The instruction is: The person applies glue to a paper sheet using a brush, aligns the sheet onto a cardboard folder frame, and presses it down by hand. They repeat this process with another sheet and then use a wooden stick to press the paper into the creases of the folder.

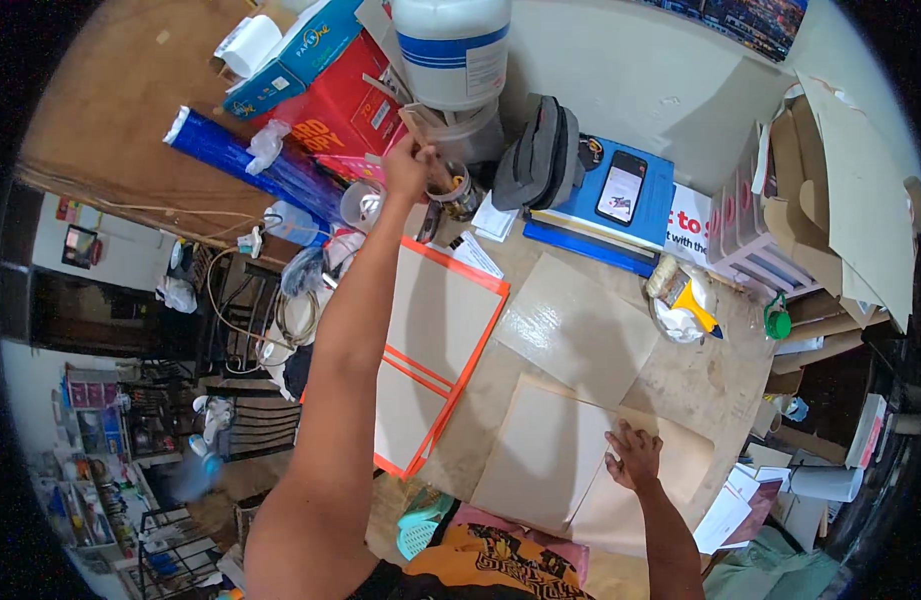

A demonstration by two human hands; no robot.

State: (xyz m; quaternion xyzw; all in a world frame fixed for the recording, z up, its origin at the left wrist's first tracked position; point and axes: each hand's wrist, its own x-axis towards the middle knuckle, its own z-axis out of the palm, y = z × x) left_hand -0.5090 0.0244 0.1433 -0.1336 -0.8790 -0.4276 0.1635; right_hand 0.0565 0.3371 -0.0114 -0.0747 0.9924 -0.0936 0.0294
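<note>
My left hand is stretched to the far side of the table, its fingers closed around a flat light-brown stick that pokes up past them. Just beside it stands a clear jar with tools in it. My right hand rests with fingers spread on a brown paper sheet. A pale board lies on that paper, to the left of the hand. Beyond them is a glossy beige board. Two grey panels edged in orange lie under my left forearm.
A bowl of white paste with a yellow-handled brush sits at the right, near a green cap. Farther back are a phone on blue binders, a grey pouch and a white jug. Cardboard leans at the right.
</note>
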